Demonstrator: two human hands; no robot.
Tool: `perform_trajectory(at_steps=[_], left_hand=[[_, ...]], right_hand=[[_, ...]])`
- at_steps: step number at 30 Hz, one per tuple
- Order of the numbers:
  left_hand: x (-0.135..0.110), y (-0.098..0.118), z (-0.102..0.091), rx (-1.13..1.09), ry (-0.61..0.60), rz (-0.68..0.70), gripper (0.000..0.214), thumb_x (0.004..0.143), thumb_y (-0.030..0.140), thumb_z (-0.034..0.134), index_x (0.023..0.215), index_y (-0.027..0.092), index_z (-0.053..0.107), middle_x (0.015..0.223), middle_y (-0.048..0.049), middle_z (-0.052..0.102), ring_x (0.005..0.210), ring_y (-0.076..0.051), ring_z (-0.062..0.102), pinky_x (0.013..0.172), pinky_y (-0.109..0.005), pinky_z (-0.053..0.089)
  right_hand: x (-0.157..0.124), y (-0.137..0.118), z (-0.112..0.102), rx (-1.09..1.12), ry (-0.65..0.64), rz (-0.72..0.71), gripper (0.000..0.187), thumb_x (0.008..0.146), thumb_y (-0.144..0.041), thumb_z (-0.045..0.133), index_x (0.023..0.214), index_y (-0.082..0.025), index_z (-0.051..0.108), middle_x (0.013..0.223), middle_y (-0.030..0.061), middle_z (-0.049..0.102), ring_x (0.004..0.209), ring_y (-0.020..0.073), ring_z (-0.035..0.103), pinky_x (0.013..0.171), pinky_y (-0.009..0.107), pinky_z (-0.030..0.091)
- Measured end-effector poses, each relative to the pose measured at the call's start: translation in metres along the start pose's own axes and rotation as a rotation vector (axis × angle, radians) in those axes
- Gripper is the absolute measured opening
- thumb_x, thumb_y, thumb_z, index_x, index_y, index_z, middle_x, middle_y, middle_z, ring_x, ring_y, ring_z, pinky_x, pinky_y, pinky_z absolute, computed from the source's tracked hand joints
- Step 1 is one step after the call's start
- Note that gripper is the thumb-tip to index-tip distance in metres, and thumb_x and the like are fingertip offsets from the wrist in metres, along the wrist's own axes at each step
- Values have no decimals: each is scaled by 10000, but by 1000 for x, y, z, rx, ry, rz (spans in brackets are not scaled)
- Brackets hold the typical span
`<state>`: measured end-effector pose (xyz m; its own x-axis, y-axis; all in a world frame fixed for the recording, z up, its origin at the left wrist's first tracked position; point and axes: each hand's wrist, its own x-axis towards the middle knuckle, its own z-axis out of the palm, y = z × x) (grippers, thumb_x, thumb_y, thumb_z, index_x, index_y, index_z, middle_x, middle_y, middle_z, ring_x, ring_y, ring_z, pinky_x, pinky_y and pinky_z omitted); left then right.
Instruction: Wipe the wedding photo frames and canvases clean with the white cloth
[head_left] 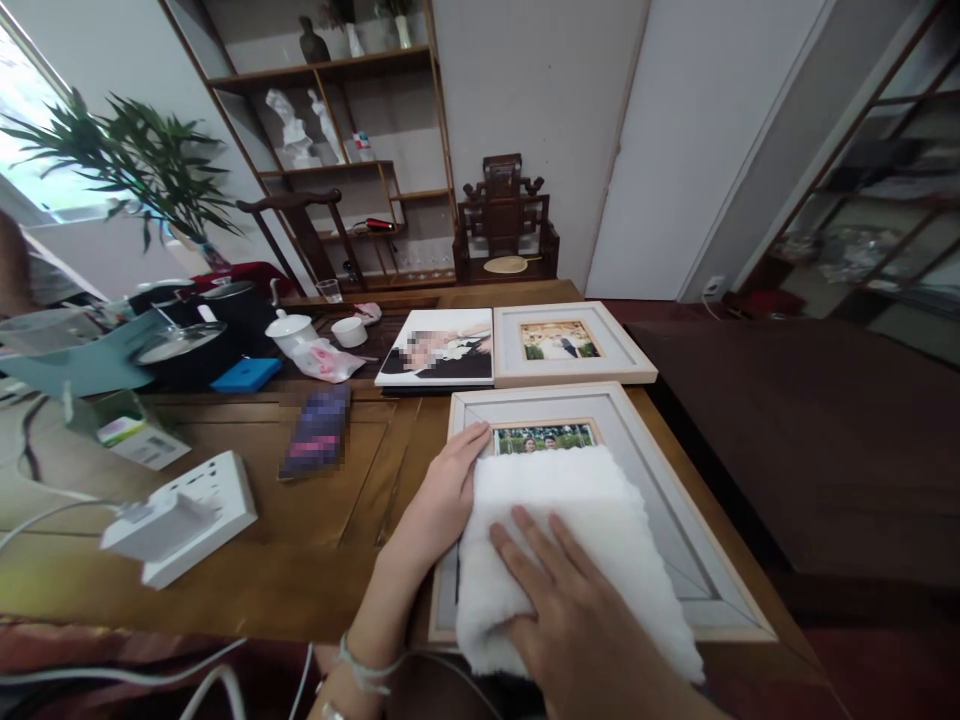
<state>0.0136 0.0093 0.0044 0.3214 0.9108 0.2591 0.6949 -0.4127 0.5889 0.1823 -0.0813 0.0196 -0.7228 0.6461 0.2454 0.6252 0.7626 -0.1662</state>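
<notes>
A large light-wood picture frame (660, 470) lies flat on the wooden table (315, 540) in front of me. A white fluffy cloth (600, 520) covers most of its glass. My right hand (574, 610) rests flat on the cloth with its fingers spread. My left hand (442, 495) lies on the frame's left edge, fingers stretched out and touching the cloth's left side. Only the top of the photo (545, 438) shows above the cloth.
Behind lie a smaller framed photo (574, 343) and an unframed print (439, 347). To the left are a white power strip (184, 515), a dark phone-like item (319, 430), a blue box (246, 375), pots and cups. A plant, shelves and chairs stand at the back.
</notes>
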Motion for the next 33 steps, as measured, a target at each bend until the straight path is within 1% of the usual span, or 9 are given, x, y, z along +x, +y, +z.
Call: perform_trajectory(at_steps=[5,11,17,19,21,24,28,30,33], left_hand=[[-1,-3,4,3,40,36,410,919,136,343,1274,142,548,1378,-117,532,1303,-198,464,1124,-419,341],[-1,-4,4,1,29,39,408,927,159,348,1280,84,537,1383,-150,519,1304,-207,462,1128,-420,334],[-1,-4,4,16,12,39,416,925,152,343,1288,92,536,1396,-142,507,1317,-199,446,1131,-410,331],[-1,-4,4,26,8,40,420,925,150,339,1293,86,531,1398,-146,503,1319,-204,442,1130,-415,333],[-1,-4,5,35,6,33,423,926,152,338,1301,87,525,1404,-145,497,1323,-208,437,1130,-422,333],[-1,-3,5,39,-3,7,423,931,167,341,1307,91,521,1413,-141,487,1325,-215,433,1129,-436,334],[-1,-1,5,45,-4,-3,425,932,175,342,1307,88,521,1408,-141,493,1322,-219,436,1128,-443,335],[-1,-1,4,46,2,9,422,932,175,343,1303,82,524,1400,-145,501,1319,-216,441,1131,-434,333],[-1,-3,5,55,18,24,419,933,177,343,1293,69,529,1392,-155,508,1315,-216,447,1129,-430,336]], right_hand=[[-24,19,-13,-26,32,-11,254,821,-149,526,646,-171,709,1344,140,537,1258,386,446,988,558,425],[-59,42,-20,-15,56,83,225,651,-39,529,598,-206,670,1380,35,514,1315,317,391,1083,468,346],[-78,70,-47,-30,70,31,308,557,-13,425,630,-231,630,1345,-18,544,1258,315,469,975,504,474],[-80,86,-61,-39,148,-4,315,624,-6,408,669,-242,611,1388,-18,505,1268,274,466,958,461,499],[-74,105,-74,-71,328,-28,276,699,-5,424,682,-236,574,1464,1,409,1285,251,447,968,432,496],[-50,134,-82,-209,518,-104,255,720,35,479,655,-205,534,1499,60,349,1323,301,385,1029,513,421],[-6,155,-66,-341,265,-87,317,636,92,500,780,-144,655,1383,157,497,1353,385,282,1066,635,280],[9,159,-51,-323,110,-48,408,593,92,516,888,-133,685,1400,168,473,1350,388,285,1072,609,285],[15,162,-34,-300,47,-5,409,595,68,531,922,-118,693,1439,188,416,1347,376,301,1078,548,309]])
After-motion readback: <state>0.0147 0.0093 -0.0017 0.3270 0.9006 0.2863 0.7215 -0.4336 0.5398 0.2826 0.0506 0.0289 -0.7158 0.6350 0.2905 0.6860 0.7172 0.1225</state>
